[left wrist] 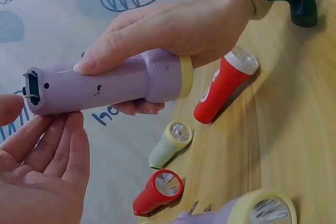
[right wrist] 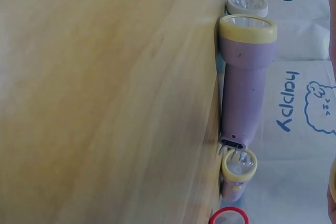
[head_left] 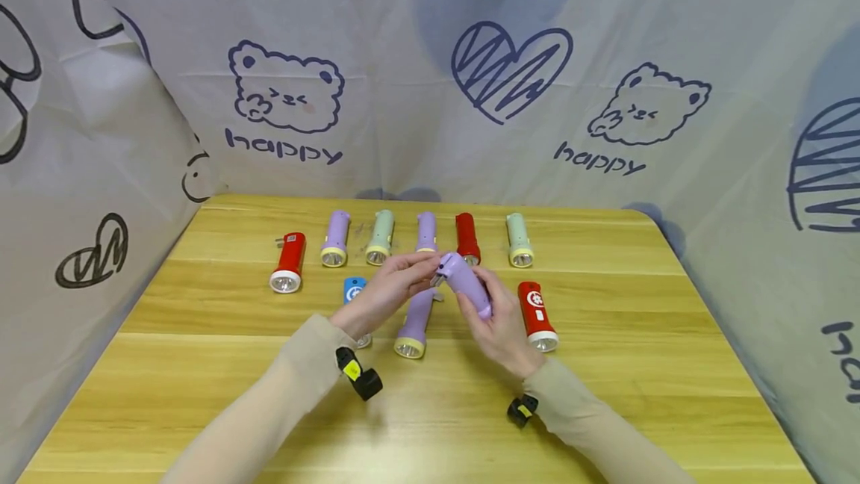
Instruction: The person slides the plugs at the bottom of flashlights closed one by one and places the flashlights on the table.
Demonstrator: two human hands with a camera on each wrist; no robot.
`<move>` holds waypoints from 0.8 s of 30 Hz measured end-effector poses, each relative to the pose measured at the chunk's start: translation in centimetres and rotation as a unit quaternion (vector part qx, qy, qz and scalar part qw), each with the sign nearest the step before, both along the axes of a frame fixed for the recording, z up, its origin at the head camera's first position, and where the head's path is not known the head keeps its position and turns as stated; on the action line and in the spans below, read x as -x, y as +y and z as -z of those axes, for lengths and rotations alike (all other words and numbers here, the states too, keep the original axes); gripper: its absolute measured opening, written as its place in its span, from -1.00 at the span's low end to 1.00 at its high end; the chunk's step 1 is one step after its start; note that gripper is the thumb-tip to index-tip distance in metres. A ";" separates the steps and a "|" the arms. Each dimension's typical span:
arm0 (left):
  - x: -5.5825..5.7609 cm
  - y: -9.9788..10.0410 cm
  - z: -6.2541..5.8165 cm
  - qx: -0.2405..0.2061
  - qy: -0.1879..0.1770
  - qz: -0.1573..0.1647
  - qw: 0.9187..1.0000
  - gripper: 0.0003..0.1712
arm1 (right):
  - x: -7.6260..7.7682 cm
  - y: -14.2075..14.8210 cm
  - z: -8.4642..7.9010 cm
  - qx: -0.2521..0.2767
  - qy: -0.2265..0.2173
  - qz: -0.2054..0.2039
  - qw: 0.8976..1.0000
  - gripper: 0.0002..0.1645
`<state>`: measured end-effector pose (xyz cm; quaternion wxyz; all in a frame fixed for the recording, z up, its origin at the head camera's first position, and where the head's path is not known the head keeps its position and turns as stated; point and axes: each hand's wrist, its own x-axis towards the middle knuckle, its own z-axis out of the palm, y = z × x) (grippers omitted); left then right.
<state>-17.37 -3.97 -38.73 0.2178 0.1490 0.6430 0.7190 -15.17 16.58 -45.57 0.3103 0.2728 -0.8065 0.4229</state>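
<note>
A light purple flashlight (head_left: 468, 284) is gripped by my right hand (head_left: 502, 326), its tail turned toward my left hand (head_left: 388, 287). In the left wrist view, two metal plug prongs (left wrist: 27, 96) stand out from the tail of this flashlight (left wrist: 123, 85). My left fingertips (left wrist: 73, 121) touch the underside of the tail, fingers nearly straight, with the thumb close beside the prongs. Below the hands, another purple flashlight (head_left: 416, 323) with a yellow rim lies on the table, its prongs (right wrist: 236, 151) sticking out. A blue flashlight (head_left: 354, 287) is partly hidden behind my left hand.
Purple, mint and red flashlights form a back row, including a mint one (head_left: 516, 237) at its right end. A red flashlight (head_left: 292, 254) with prongs out lies at left, another red one (head_left: 532, 305) at right. Printed cloth (head_left: 403, 125) hangs behind the wooden table (head_left: 638, 364).
</note>
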 end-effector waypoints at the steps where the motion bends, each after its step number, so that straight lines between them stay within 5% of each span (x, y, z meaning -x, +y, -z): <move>1: 0.0 0.0 0.0 -0.005 -0.005 0.001 1.000 -0.48 | 0.0 0.0 0.0 -0.002 0.003 0.001 1.000 -0.50; 6: 0.2 0.0 0.1 -0.034 -0.031 0.012 0.999 -0.49 | 0.1 0.0 0.0 -0.008 0.014 0.002 1.000 -0.41; 14: 0.2 -0.3 0.1 -0.078 -0.070 0.040 0.994 -0.47 | -0.1 -0.2 -0.3 -0.014 -0.006 -0.011 1.000 -0.53; 24: 0.0 0.1 0.9 -0.087 -0.083 0.017 0.993 -0.48 | -0.2 -0.1 -0.2 0.015 -0.034 -0.009 0.999 -0.46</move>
